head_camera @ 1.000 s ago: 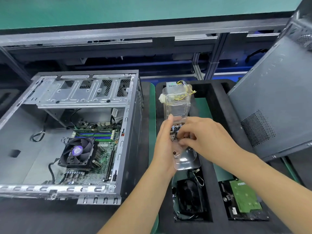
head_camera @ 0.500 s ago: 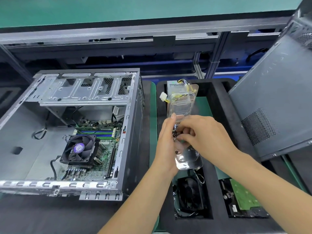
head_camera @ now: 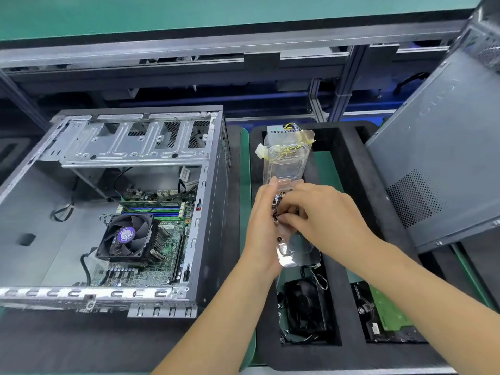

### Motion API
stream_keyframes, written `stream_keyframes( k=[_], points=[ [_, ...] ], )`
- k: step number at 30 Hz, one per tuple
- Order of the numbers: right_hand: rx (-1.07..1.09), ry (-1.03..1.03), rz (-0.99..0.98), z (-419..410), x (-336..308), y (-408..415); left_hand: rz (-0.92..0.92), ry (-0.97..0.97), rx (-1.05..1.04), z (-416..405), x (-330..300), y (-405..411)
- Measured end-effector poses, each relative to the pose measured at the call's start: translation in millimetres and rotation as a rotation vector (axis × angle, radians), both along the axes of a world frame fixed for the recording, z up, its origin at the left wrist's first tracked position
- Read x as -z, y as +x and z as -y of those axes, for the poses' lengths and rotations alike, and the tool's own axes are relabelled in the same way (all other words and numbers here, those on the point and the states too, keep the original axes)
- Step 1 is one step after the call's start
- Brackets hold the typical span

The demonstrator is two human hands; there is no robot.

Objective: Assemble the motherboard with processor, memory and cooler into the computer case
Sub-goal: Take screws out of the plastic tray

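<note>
Above the foam tray (head_camera: 349,169), the left hand (head_camera: 261,226) holds a clear plastic box (head_camera: 288,169) from the side, palm against its edge and fingers curled behind it. The box lid stands open, tilted away. The right hand (head_camera: 322,215) reaches into the box with fingertips pinched among small screws (head_camera: 277,205); whether it grips one, I cannot tell. On the left lies the open case (head_camera: 211,217), with the motherboard (head_camera: 151,269) seated inside. The cooler (head_camera: 125,239) sits on the board, and the memory (head_camera: 151,205) stands in its slots just behind it. Beneath the hands, a black fan (head_camera: 305,307) rests in one tray pocket and a drive (head_camera: 387,312) in the next. A side panel (head_camera: 438,147) leans at the right.
</note>
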State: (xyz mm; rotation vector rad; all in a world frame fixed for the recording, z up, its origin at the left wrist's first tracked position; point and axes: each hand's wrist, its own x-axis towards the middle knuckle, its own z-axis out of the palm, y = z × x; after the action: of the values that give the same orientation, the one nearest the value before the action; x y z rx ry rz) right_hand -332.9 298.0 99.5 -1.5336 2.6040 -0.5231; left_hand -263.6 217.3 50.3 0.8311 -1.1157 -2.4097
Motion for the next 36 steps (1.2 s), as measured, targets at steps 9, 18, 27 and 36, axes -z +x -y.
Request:
stream_keyframes(
  k=[9, 18, 27, 36],
  points=[
    [0.053, -0.261, 0.576, -3, -6, -12, -0.105, 0.198, -0.004, 0, -3, 2],
    [0.112, -0.237, 1.02, 1, -10, -18, -0.135, 0.138, 0.0, -1, 1, -2],
    [0.09, -0.01, 0.452, 15, -9, -5, -0.083, 0.082, -0.025, 0, 7, -4],
    [0.011, 0.059, 0.305, 23, -5, -4, -0.014, 0.056, -0.027, 2, 9, -7]
  ],
)
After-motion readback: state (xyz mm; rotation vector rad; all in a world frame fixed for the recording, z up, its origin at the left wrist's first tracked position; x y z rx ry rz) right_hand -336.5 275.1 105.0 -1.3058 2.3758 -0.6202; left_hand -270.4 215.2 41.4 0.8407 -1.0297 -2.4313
